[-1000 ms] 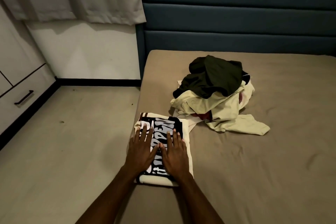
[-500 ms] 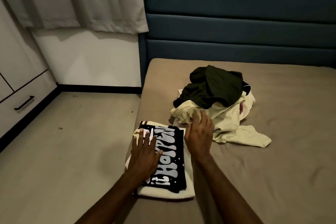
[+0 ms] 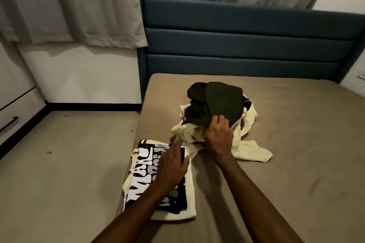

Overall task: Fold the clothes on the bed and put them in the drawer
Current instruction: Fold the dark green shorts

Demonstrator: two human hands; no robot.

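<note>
Right hand [image 3: 218,140] pinches dark green garment [image 3: 221,104], apparently crumpled; left hand [image 3: 171,165] lies flat on folded printed shirt [image 3: 142,181].

Matt taupe cloth covers the bed [image 3: 296,144], lightly creased. Soft dark-green knit [image 3: 223,102] tops crumpled cream cotton [image 3: 250,150]. Folded tee [image 3: 189,203], smooth black-and-white print. Padded blue fabric headboard [image 3: 237,41]; dusty matt floor [image 3: 69,163].

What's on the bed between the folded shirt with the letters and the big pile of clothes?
Nothing much: only a narrow strip of bare bed separates the folded shirt from the pile in the head view, near the left hand.
</note>
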